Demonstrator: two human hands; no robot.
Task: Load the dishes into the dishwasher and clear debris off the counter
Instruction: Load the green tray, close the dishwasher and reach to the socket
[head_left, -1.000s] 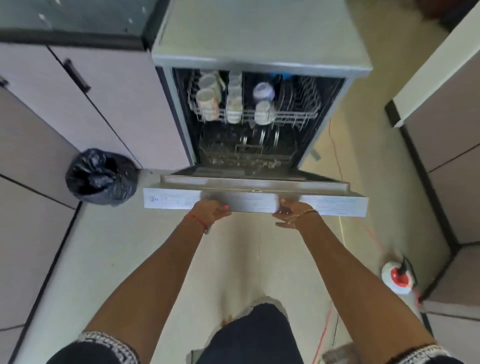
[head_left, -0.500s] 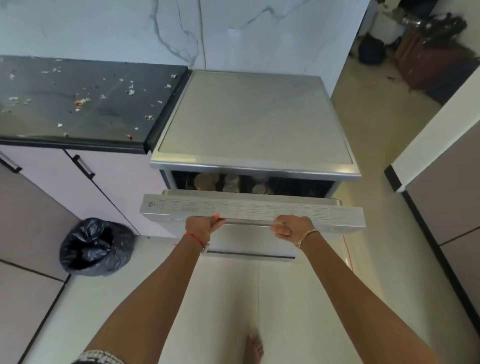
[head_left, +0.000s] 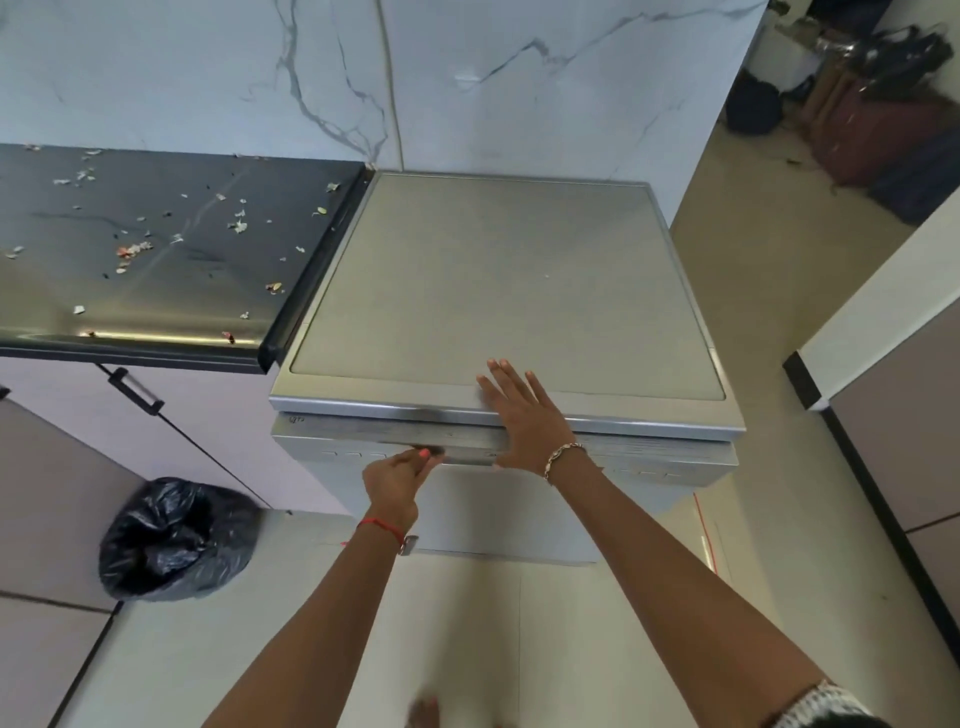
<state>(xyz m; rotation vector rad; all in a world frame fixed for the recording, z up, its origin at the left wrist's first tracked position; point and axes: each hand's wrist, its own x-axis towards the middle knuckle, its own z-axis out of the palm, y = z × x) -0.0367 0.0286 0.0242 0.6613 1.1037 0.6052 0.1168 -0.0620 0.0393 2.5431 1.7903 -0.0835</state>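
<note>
A black bin bag (head_left: 176, 540) sits on the floor at far left, against pale cupboards (head_left: 218, 431) whose dark pull (head_left: 136, 389) shows just below the table's edge. Above it, the dark table (head_left: 52, 280) is strewn with debris (head_left: 132, 250): pale flakes, a few reddish scraps and dark specks, scattered from the back wall to the front lip and thickest toward the left and middle.

The table's right end butts against the dishwasher (head_left: 514, 291), a steel-grey unit standing against a veined marble wall (head_left: 208, 67), with one tiny white speck on its flat top. Its door (head_left: 493, 514) stands upright against the front, with only a thin dark seam under the top; the inside, and any dishes in it, are hidden.

The person's left hand (head_left: 397, 480), a red thread at the wrist, is curled on the door's upper edge, the pink-nailed thumb on top and the fingers tucked underneath. Just to its right, the right hand (head_left: 524, 415), wearing a chain bracelet (head_left: 563, 457), lies flat with fingers straight and spread. Its heel is against the door's upper edge and its fingertips reach over the dishwasher's top; it holds nothing.

Further right, a red cord (head_left: 704, 530) runs down the floor beside the dishwasher, a partition (head_left: 883, 322) with a dark base stands at the frame's edge, and bags (head_left: 872, 130) are heaped in the far corner.
</note>
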